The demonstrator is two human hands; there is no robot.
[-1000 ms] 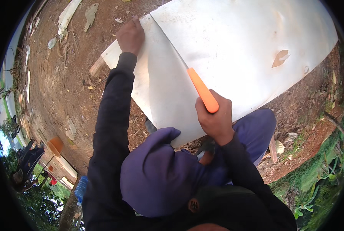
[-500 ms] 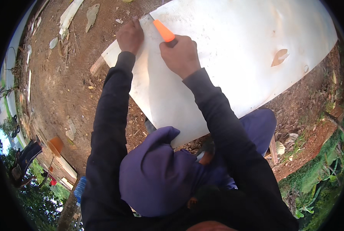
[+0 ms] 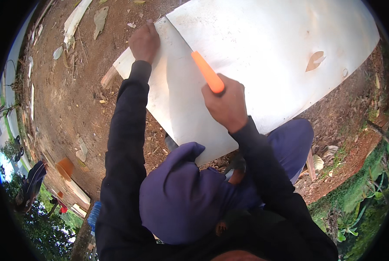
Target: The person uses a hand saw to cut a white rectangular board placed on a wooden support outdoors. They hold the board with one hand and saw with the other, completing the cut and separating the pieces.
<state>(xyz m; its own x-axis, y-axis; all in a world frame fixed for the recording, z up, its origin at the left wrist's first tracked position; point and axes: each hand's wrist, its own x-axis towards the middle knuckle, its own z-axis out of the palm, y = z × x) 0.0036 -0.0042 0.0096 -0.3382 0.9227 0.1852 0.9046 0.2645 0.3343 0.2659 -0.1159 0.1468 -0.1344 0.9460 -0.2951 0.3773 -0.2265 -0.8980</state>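
A large white sheet [image 3: 272, 52] lies before me, resting on wood at its left side. My right hand [image 3: 227, 101] is closed round the handle of a narrow handsaw [image 3: 206, 71], orange with a dark butt. Its thin dark blade slants up and left to the sheet's far edge. My left hand [image 3: 145, 42] grips the far left edge of the sheet near the blade's tip, with some fingers hidden. One bent leg in purple cloth [image 3: 177, 200] is up against the sheet's near edge.
A wood piece [image 3: 110, 77] juts out under the sheet's left side. A brown dry leaf [image 3: 315, 61] lies on the sheet. Bare soil holds pale wood strips [image 3: 75, 21], an orange-brown container [image 3: 65, 168] and a blue plastic bottle [image 3: 94, 215]. Green plants [image 3: 355, 217] grow at lower right.
My right hand has drawn the handsaw back toward me and to the right, and more of its blade shows. My left hand stays at the sheet's edge.
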